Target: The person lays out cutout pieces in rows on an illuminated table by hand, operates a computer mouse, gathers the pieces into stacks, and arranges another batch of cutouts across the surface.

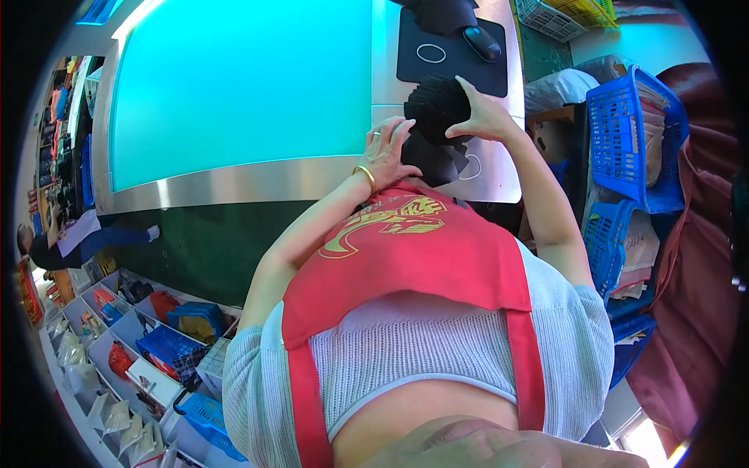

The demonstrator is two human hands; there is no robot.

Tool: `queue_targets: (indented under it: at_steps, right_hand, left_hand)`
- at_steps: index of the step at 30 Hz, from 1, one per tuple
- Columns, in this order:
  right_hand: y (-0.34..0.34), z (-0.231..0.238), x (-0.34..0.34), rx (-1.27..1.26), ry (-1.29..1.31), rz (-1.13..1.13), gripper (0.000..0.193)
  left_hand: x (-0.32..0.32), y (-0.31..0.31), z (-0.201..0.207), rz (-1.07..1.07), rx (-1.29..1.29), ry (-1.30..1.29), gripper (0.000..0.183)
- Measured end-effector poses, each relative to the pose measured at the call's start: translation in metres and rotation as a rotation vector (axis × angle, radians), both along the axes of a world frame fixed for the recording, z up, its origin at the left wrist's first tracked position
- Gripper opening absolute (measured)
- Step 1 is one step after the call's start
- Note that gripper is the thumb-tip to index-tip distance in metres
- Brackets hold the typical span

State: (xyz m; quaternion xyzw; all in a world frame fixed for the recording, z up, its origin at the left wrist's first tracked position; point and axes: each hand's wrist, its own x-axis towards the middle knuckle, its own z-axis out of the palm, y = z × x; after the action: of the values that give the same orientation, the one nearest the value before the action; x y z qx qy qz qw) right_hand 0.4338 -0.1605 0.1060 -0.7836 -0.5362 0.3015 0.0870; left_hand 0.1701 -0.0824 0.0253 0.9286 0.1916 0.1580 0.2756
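hands [485,118] flank a black stack [435,108], its thin layers fanned out.

Over there, a hand could slide leftward across the glowing turquoise rectangular panel [242,93]. A fanned stack of thin black pieces [429,108] plugs the gap between left hand [385,156] and right hand [490,115]; beyond sits a rounded black mouse [482,44], while blue slatted plastic baskets [612,144] crowd the right.

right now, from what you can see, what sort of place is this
Probably a workshop or packing room: there's a bright-topped worktable, blue baskets at the side, and a fanned stack of black pieces.
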Motion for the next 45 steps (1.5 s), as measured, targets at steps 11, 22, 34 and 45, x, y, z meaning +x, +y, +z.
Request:
queue_targets:
  at_steps: [11, 22, 34, 45]
  right_hand:
    - [0.036, 0.019, 0.025, 0.153, 0.323, -0.11, 0.083]
    - [0.064, 0.005, -0.042, -0.141, 0.039, 0.022, 0.104]
    - [0.074, 0.041, -0.067, 0.492, -0.442, 0.337, 0.061]
    - [0.078, 0.021, -0.028, 0.318, -0.181, 0.49, 0.087]
  left_hand:
    - [-0.004, 0.038, 0.028, 0.171, -0.073, -0.085, 0.107]
    - [0.042, 0.066, -0.014, 0.04, -0.161, -0.19, 0.106]
    - [0.034, 0.072, 0.016, 0.216, 0.036, -0.309, 0.11]
    - [0.052, 0.088, 0.063, 0.109, -0.033, 0.277, 0.103]
